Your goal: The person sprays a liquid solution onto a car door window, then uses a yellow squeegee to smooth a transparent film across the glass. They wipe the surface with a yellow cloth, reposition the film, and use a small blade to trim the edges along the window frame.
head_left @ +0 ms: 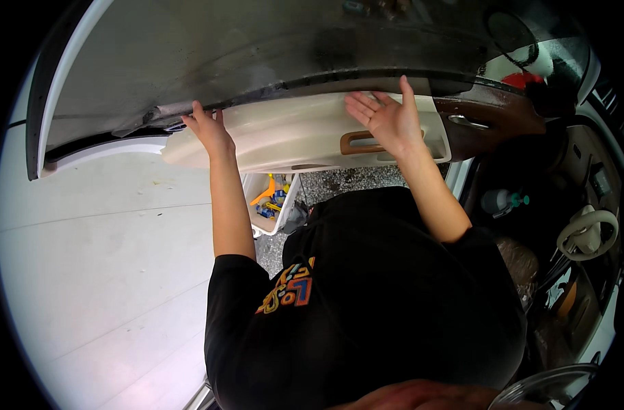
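Observation:
An open car door stands before me, its window glass [257,51] dark and wet-looking, with a cream and brown inner door panel [284,126] below. My left hand [213,133] reaches to the lower edge of the glass at the left, fingers apart, beside a crumpled, translucent strip like film [182,108]. Whether its fingertips touch this strip, I cannot tell. My right hand [390,123] is open and empty, palm showing and thumb pointing up. It is over the door panel, next to the brown armrest pull [353,143].
A white bin [257,186] with yellow, orange and blue items stands on the speckled floor beneath the door. At the right are a chrome door handle [467,122], a spray bottle [500,201] and the steering wheel [586,234]. White car bodywork [107,239] fills the left.

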`<move>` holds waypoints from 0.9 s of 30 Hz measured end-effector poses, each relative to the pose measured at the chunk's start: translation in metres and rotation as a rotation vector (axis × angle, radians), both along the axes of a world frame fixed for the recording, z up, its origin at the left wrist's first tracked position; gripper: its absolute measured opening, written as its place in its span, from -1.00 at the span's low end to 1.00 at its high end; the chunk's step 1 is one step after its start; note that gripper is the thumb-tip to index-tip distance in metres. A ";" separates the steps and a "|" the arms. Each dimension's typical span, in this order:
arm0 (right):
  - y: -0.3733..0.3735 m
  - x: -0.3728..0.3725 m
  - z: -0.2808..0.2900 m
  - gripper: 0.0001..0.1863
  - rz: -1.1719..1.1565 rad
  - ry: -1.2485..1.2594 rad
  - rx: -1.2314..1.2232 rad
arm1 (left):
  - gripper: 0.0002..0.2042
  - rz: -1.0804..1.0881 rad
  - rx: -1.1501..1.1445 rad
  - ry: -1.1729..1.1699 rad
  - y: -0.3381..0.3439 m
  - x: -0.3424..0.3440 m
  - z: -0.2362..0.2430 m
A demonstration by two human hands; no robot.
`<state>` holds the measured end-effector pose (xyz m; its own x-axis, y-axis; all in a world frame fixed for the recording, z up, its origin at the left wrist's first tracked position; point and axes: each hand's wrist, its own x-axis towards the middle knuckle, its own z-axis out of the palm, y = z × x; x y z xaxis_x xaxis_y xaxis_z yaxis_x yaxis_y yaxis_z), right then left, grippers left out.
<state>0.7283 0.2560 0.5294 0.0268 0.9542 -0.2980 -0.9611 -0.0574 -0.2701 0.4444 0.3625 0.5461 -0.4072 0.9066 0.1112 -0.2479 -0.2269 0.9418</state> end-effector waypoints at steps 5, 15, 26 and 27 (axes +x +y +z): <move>0.027 0.005 -0.004 -0.11 -0.093 0.005 0.090 | -0.20 -0.043 0.000 -0.002 0.003 -0.007 -0.003; 0.020 0.018 0.000 -0.15 -0.264 0.049 -0.036 | -0.21 -0.103 0.073 0.023 0.003 -0.015 -0.011; 0.025 0.027 -0.017 -0.37 -0.416 -0.009 -0.031 | -0.25 0.279 1.048 1.805 0.006 0.103 -0.016; 0.022 0.028 -0.020 -0.39 -0.429 -0.018 -0.036 | -0.25 0.302 1.065 1.827 0.011 0.109 -0.017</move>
<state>0.7565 0.2782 0.5098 0.4243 0.8446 -0.3266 -0.8951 0.3366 -0.2925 0.5534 0.3739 0.5291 0.6410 0.1911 0.7433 0.6984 -0.5470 -0.4616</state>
